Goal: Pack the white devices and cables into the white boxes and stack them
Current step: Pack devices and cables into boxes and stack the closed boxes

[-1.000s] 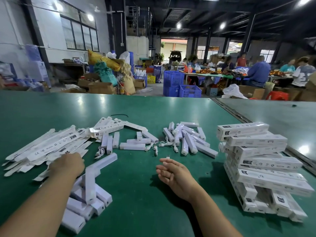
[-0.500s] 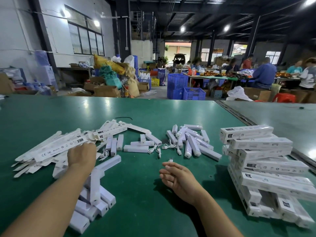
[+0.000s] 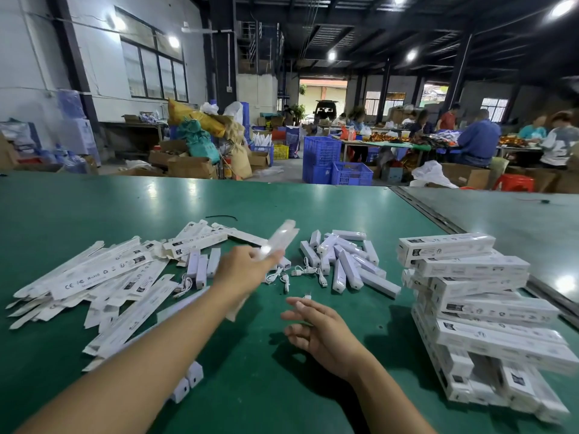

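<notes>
Holding: our left hand (image 3: pixel 242 269) grips a blurred white box (image 3: pixel 282 239), centre frame.
Right hand (image 3: pixel 326 333): ours, fingers loose, nothing held, lower centre.
Devices (image 3: pixel 349 266): piled on worktop (image 3: pixel 250 386), right of centre.

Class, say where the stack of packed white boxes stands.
In the head view the stack stands at the right of the table, beside the loose white devices and right of the right hand.

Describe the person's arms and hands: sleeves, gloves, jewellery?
Both forearms are bare to the frame edge; no sleeves show. The left hand and right hand show no gloves, rings, watch or wristband. The left hand is motion-blurred, so fine detail there is unsure.
</notes>
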### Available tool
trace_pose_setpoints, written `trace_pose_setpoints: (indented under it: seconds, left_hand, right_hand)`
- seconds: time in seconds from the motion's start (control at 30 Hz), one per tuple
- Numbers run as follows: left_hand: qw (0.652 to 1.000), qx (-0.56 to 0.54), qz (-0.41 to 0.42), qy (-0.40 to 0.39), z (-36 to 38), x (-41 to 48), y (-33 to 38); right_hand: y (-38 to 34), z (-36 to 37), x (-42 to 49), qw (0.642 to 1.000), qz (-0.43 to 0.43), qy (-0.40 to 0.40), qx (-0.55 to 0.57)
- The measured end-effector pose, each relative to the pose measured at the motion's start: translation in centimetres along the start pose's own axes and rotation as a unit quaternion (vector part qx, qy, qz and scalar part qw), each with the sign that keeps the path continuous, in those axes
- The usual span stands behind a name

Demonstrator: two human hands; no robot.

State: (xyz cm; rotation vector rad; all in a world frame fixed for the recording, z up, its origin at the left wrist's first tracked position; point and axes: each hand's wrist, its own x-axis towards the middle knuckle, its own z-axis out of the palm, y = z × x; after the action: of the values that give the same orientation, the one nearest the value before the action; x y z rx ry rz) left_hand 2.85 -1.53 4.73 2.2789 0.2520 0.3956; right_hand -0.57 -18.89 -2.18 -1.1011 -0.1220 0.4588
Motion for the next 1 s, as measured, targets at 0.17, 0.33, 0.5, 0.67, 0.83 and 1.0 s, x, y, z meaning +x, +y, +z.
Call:
trace_pose_setpoints:
  seconds: [0.17, 0.33, 0.5, 0.67, 0.83, 1.0]
  left_hand:
    - [0.941, -0.312, -0.041, -0.124, 3.0, -4.7, 0.8]
    - [0.899, -0.434, -0.03, -0.049, 3.8, -6.6, 0.0]
    - [0.864, -0.498, -0.056, -0.038, 4.4, -6.6, -1.2]
    - [0.795, -0.596, -0.082, -0.075, 3.7, -5.8, -2.3]
    - [0.797, -0.595, -0.101, -0.025, 3.5, -5.0, -3.2]
    - [0.816, -0.569, -0.102, -0.002, 4.0, -5.2, -3.3]
  right_hand:
    - [0.1, 0.6, -0.5, 0.997, -0.022, -0.065, -0.042]
    - [0.3, 1.0, -1.2, 0.981, -0.097, -0.065, -0.152]
    - [0.5, 1.4, -1.3, 0.956, -0.16, -0.063, -0.237]
    - [0.2, 0.7, -1.3, 0.97, -0.095, -0.053, -0.218]
    - [0.2, 0.2, -0.9, 0.97, -0.077, -0.049, -0.227]
    - [0.4, 0.4, -0.9, 0.966, -0.091, 0.022, -0.242]
